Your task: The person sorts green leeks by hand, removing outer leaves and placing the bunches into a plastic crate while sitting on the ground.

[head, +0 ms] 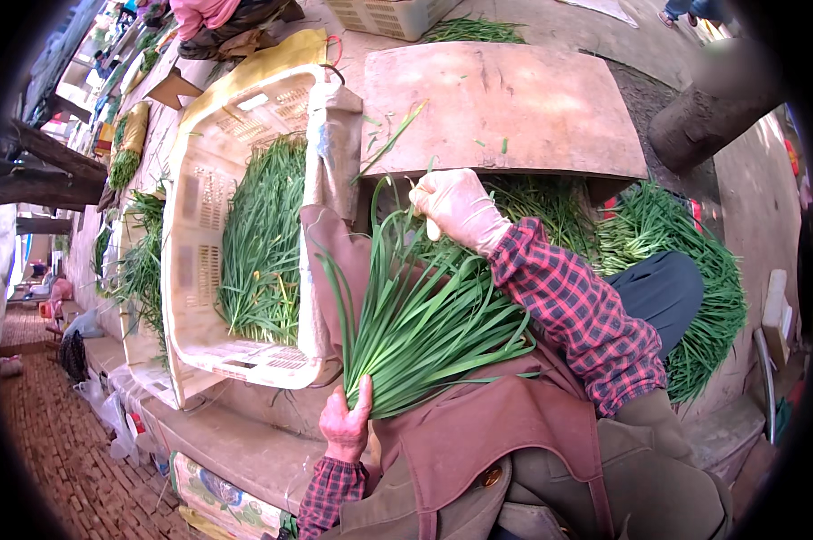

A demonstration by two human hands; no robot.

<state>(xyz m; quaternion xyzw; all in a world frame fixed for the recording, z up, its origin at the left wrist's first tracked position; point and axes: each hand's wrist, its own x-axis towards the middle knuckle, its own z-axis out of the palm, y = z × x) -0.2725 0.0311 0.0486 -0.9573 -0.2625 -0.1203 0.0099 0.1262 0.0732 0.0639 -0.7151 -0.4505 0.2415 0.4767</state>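
My bare left hand (349, 418) grips a bunch of long, flat green leaves, which look like garlic chives (420, 324), at its pale base. The leaves fan out to the upper right over my brown apron (501, 425). My right hand (457, 206), in a pale thin glove, is above the leaf tips by the front edge of a wooden board (501, 108). Its fingers are curled, with thin strands at the fingertips; whether they pinch one is unclear. To the left, a white plastic crate (197, 270) holds laid-out chives (264, 243).
Loose leaf scraps (399, 135) lie on the board. A large heap of chives (690, 290) sits by my knee at the right, below a tree trunk (710, 121). Another crate (379, 17) stands at the back, near a crouching person in pink (204, 17). A concrete step (231, 445) runs along the lower left.
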